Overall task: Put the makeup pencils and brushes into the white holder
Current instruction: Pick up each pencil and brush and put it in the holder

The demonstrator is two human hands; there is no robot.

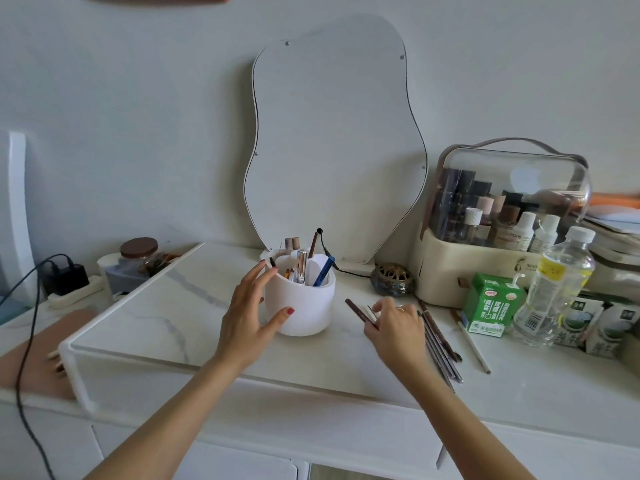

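Your left hand (247, 315) is nearest, spread open against the white holder (300, 301), steadying it without gripping. Your right hand (394, 323) pinches one dark pencil (356, 308) just beside the holder. Several pens stand inside already; a bundle of pencils (441, 344) and a white brush (474, 346) wait on the counter (329, 368). The green carton's (491, 303) print is too small to read.

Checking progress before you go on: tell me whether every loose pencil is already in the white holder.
No. A bundle of pencils still lies on the countertop right of the white holder, beside the right hand.
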